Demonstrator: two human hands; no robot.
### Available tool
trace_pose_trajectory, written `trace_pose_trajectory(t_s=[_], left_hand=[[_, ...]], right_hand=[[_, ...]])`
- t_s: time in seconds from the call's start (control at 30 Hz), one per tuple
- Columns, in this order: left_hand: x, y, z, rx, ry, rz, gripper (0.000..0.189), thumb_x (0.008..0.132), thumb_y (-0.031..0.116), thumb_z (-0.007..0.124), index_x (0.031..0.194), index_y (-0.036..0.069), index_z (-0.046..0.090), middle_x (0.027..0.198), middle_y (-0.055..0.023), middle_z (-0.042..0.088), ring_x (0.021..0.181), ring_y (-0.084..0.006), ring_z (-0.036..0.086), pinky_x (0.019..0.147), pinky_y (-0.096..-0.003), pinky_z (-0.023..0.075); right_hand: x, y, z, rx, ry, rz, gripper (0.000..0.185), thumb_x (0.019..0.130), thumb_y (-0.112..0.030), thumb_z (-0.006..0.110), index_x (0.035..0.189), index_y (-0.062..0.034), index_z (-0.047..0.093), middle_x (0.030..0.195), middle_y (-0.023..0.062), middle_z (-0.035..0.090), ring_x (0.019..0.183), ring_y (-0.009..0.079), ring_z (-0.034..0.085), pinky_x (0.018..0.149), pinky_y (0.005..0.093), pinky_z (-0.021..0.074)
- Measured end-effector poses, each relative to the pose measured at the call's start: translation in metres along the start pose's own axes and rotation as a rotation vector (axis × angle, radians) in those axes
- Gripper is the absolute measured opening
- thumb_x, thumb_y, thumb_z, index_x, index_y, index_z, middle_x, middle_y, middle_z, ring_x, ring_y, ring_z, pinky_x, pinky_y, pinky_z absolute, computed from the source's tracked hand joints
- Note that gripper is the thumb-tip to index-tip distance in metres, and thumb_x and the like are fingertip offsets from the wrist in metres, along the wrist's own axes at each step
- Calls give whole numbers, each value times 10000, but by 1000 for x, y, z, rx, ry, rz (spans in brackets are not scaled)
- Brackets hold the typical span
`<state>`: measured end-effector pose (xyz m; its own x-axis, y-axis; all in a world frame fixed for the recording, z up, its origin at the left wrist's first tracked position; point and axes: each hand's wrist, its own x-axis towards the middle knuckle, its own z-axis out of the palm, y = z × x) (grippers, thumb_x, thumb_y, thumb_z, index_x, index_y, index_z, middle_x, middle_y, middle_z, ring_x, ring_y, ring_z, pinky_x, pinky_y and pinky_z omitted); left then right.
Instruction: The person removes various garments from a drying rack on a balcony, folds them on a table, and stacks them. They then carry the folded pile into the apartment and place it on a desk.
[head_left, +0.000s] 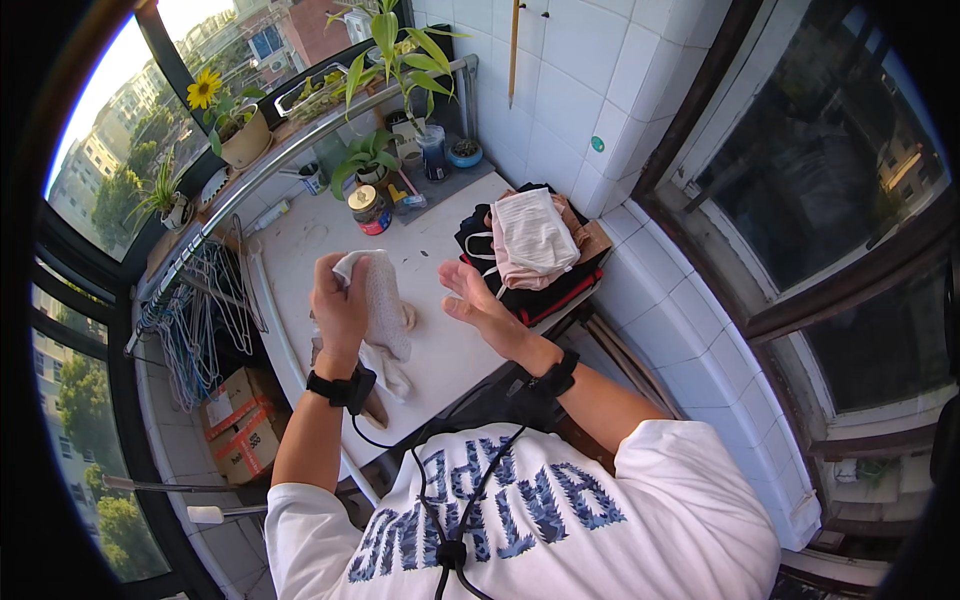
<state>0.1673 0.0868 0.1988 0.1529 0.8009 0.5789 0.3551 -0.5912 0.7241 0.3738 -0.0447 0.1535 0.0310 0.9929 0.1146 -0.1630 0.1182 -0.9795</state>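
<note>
My left hand (341, 301) grips the upper end of a white textured cloth item (384, 311), perhaps a sock, which hangs over the white tabletop (459, 360). My right hand (480, 306) is raised to its right with the fingers apart and nothing in it. Below and behind the held item lie a crumpled white fabric piece (390, 375) and a beige one (409, 315), partly hidden; a brownish piece (373, 412) is near my left wrist. Just beyond my right hand, folded white fabric (534, 231) tops a stack with pink and black garments.
A gold-lidded glass jar (369, 214) and potted plants stand at the table's back. A metal rail (300, 135) runs along the window side, with wire hangers (191, 322) bunched below it. A cardboard box (244, 427) sits lower left. The tiled wall (559, 82) bounds the right back.
</note>
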Motion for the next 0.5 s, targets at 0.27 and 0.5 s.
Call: trace_pose_trajectory(t_s=[0.27,0.5], left_hand=[[18,70,85,-724,-404,-369,297,1010,232,748,1146,13,600,978,-29,696,850,-73,645,679,-252,547],[52,21,213,-989,-586,-790,322,1042,242,687,1229,1,583,1076,-80,690,910,-164,705,814,-331,617]], right_hand=[[-12,-27,-54,-167,-79,181,821,900,-158,810,1552,9,340,1372,134,594,1180,178,603,1004,327,501],[-24,3,-153,81,419,-95,604,998,-136,717,1492,-2,395,1207,130,643,1013,188,683,888,341,618]])
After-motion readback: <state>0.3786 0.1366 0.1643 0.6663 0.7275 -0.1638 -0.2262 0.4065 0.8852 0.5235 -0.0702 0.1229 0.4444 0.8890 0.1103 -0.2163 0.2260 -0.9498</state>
